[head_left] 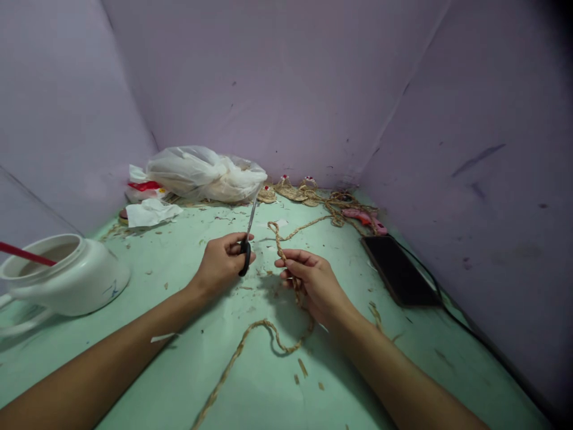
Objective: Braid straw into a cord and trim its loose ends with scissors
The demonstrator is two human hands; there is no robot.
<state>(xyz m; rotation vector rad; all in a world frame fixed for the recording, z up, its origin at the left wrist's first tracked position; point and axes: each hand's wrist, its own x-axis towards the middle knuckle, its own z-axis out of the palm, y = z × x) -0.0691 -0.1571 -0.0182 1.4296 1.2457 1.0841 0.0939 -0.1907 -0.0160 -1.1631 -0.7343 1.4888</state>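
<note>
My left hand [226, 255] is closed round the black handle of a pair of scissors [246, 257], whose thin blades point up and away from me. Opposite it, my right hand [311, 278] pinches a braided straw-coloured cord [278, 239] between thumb and fingers. A small loop of the cord stands up above those fingers. One length runs back toward a tangled heap of cord [342, 206], and another winds down past my right wrist to the near edge of the view. The scissors and the cord are apart.
A white pot [96, 278] with a red stick [27, 254] stands left. At the back lie a knotted plastic bag [206, 173], white paper [152, 213] and small woven pieces [290, 191]. A pink tool [364, 220], a phone [400, 272] and a black cable [470, 331] lie right.
</note>
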